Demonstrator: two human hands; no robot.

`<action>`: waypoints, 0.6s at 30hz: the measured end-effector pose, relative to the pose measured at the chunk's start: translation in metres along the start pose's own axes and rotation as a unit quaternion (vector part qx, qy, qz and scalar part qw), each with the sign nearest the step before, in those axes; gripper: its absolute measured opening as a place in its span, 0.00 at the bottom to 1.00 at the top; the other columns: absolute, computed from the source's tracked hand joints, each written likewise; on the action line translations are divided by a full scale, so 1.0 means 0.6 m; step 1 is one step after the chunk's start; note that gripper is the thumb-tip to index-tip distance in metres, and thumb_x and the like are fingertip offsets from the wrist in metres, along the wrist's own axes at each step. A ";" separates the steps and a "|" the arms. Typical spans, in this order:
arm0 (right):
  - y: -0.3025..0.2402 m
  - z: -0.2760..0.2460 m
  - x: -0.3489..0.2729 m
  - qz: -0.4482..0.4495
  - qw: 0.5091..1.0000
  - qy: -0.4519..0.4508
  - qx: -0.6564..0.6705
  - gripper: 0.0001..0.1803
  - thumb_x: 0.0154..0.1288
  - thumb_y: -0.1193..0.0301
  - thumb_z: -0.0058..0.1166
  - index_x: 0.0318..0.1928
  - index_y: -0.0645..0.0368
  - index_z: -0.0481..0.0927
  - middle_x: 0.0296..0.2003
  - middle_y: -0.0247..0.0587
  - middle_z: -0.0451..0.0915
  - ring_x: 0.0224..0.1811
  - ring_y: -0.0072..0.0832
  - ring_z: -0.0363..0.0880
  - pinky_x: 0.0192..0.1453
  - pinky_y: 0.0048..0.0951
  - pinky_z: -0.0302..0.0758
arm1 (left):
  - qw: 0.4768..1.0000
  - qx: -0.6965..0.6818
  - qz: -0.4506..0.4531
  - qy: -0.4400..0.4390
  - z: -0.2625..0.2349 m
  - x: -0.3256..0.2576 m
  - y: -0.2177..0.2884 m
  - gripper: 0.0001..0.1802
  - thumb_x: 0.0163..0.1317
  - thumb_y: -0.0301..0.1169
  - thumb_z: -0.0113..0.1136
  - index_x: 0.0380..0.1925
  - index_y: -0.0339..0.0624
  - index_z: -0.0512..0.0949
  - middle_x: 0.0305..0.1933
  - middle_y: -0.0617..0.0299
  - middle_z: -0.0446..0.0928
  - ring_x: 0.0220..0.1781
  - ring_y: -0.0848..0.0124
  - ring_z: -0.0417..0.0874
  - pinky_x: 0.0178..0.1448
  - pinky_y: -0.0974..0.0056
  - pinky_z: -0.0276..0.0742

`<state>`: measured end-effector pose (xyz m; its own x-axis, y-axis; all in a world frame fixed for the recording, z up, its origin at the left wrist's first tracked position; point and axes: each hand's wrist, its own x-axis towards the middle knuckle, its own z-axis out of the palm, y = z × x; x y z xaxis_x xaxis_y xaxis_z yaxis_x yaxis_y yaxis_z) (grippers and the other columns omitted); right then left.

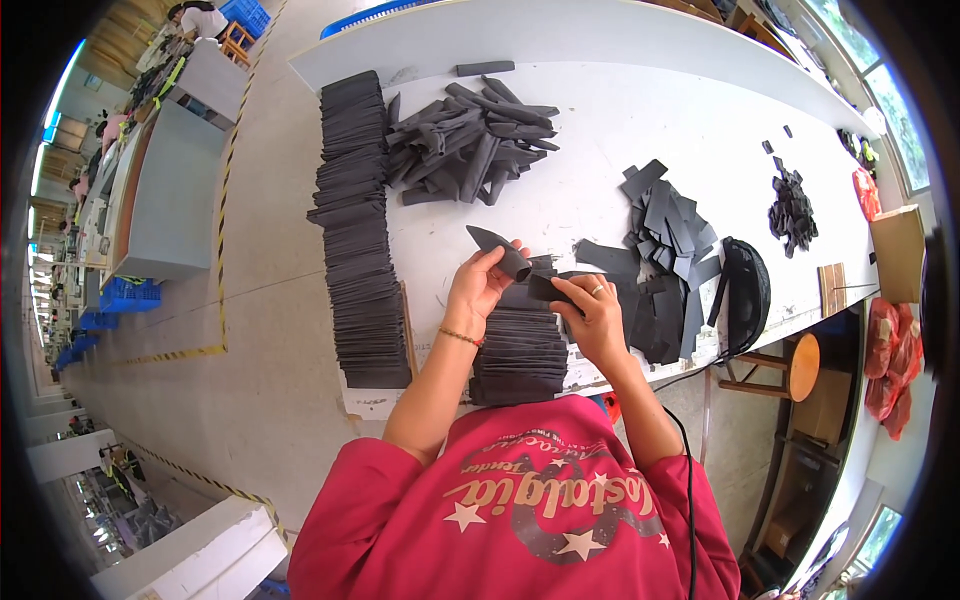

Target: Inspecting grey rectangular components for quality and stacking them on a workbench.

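Over the white table, my left hand (479, 288) is closed on a dark grey curled fabric piece (503, 255) with a pointed far end. My right hand (598, 318) pinches a flat dark strip (544, 289) between thumb and fingers, just right of the curled piece. Below my hands, near my body, lies a neat stack of folded dark pieces (520, 357). Right of my right hand, flat dark rectangular pieces (665, 225) are spread in an overlapping heap. Beyond my left hand is a loose pile of curled dark pieces (475, 140).
A long row of stacked dark pieces (360, 250) runs along the table's left side. A black rounded mesh-like item (747, 295) lies at the right, with a cable near it. Small dark scraps (792, 212) sit farther right. A wooden stool (802, 367) stands beyond the table edge.
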<state>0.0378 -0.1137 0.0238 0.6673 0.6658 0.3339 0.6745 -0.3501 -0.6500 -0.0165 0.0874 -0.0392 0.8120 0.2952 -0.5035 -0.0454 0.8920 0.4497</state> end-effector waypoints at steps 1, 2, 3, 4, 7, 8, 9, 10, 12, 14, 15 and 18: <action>0.001 -0.001 0.000 0.001 1.000 0.001 -0.001 0.18 0.53 0.71 0.65 0.47 0.56 0.83 0.36 0.35 0.78 0.42 0.35 0.74 0.47 0.36 0.67 | 1.000 -0.005 -0.005 0.001 0.001 0.001 -0.001 0.11 0.68 0.23 0.50 0.48 0.26 0.69 0.52 0.41 0.77 0.54 0.49 0.80 0.57 0.52 0.81; 0.002 -0.001 0.003 -0.013 1.000 0.003 -0.008 0.18 0.53 0.71 0.65 0.47 0.55 0.83 0.36 0.35 0.78 0.41 0.35 0.74 0.47 0.36 0.67 | 1.000 -0.004 -0.007 0.000 0.002 0.002 -0.003 0.11 0.68 0.23 0.50 0.48 0.26 0.69 0.52 0.41 0.77 0.54 0.49 0.80 0.57 0.52 0.81; 0.003 0.001 0.005 -0.027 1.000 0.004 -0.014 0.18 0.53 0.71 0.65 0.47 0.55 0.83 0.36 0.34 0.78 0.41 0.34 0.74 0.46 0.36 0.67 | 1.000 -0.007 -0.017 -0.009 0.002 0.002 -0.004 0.12 0.68 0.23 0.50 0.48 0.26 0.68 0.52 0.41 0.77 0.54 0.49 0.80 0.57 0.51 0.81; 0.004 0.002 0.007 -0.027 1.000 0.005 -0.014 0.18 0.53 0.71 0.65 0.47 0.55 0.83 0.36 0.34 0.78 0.41 0.34 0.74 0.46 0.36 0.67 | 0.999 -0.010 -0.026 -0.018 0.001 0.002 -0.005 0.12 0.69 0.23 0.50 0.49 0.26 0.68 0.53 0.41 0.76 0.55 0.48 0.80 0.58 0.50 0.81; 0.007 0.004 0.011 -0.039 0.998 0.010 -0.048 0.17 0.53 0.71 0.65 0.46 0.53 0.84 0.35 0.33 0.77 0.40 0.34 0.74 0.46 0.36 0.67 | 0.999 -0.003 -0.033 -0.033 0.005 -0.002 -0.008 0.11 0.69 0.23 0.49 0.48 0.27 0.68 0.54 0.40 0.76 0.55 0.48 0.80 0.60 0.49 0.79; 0.009 0.003 0.012 -0.049 0.996 0.011 -0.079 0.17 0.53 0.72 0.64 0.46 0.53 0.83 0.35 0.33 0.77 0.40 0.34 0.74 0.46 0.36 0.67 | 0.999 -0.003 -0.033 -0.033 0.007 -0.005 -0.009 0.11 0.69 0.23 0.49 0.48 0.27 0.68 0.54 0.40 0.76 0.55 0.48 0.80 0.60 0.49 0.79; 0.011 0.003 0.013 -0.059 0.992 0.013 -0.110 0.17 0.53 0.72 0.64 0.46 0.53 0.83 0.35 0.33 0.77 0.39 0.34 0.74 0.46 0.37 0.68 | 0.999 -0.001 -0.023 -0.041 0.011 -0.008 -0.009 0.11 0.69 0.24 0.49 0.48 0.28 0.67 0.54 0.39 0.76 0.55 0.48 0.80 0.60 0.49 0.79; 0.012 0.004 0.014 -0.060 0.992 0.013 -0.110 0.17 0.53 0.72 0.64 0.46 0.53 0.83 0.35 0.33 0.77 0.39 0.34 0.74 0.46 0.37 0.68 | 0.999 0.002 -0.014 -0.050 0.016 -0.012 -0.010 0.11 0.69 0.24 0.49 0.49 0.29 0.67 0.54 0.39 0.76 0.55 0.48 0.80 0.60 0.49 0.79; 0.010 0.008 0.015 -0.088 0.983 0.039 -0.154 0.20 0.52 0.72 0.64 0.49 0.55 0.81 0.38 0.34 0.76 0.40 0.34 0.73 0.47 0.38 0.68 | 0.999 0.009 0.004 -0.049 0.026 -0.022 -0.014 0.12 0.69 0.24 0.50 0.50 0.31 0.67 0.55 0.39 0.75 0.56 0.48 0.79 0.62 0.49 0.78; 0.002 0.012 0.020 -0.084 0.982 0.048 -0.160 0.22 0.51 0.72 0.65 0.49 0.56 0.80 0.38 0.34 0.76 0.40 0.34 0.73 0.46 0.37 0.68 | 0.998 0.016 0.022 -0.048 0.039 -0.033 -0.020 0.12 0.69 0.24 0.50 0.51 0.32 0.68 0.57 0.39 0.74 0.58 0.48 0.78 0.63 0.49 0.76; -0.003 0.015 0.022 -0.082 0.981 0.056 -0.165 0.24 0.49 0.72 0.66 0.50 0.57 0.79 0.38 0.35 0.76 0.39 0.34 0.73 0.46 0.37 0.68 | 0.997 0.037 0.052 -0.044 0.047 -0.040 -0.022 0.13 0.69 0.24 0.51 0.51 0.33 0.67 0.57 0.39 0.74 0.57 0.48 0.78 0.63 0.49 0.76; -0.009 0.017 0.025 -0.057 0.988 0.058 -0.130 0.27 0.49 0.72 0.66 0.54 0.59 0.77 0.41 0.40 0.76 0.41 0.38 0.73 0.46 0.38 0.69 | 0.992 0.054 0.104 -0.054 0.085 -0.068 -0.012 0.15 0.68 0.25 0.53 0.52 0.35 0.66 0.55 0.41 0.75 0.57 0.51 0.79 0.62 0.51 0.77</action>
<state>0.0406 -0.0951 0.0253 0.6033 0.6366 0.4803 0.7960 -0.4443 -0.4109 -0.0196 0.0510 0.0159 0.8496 0.4253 -0.3120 -0.1611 0.7725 0.6143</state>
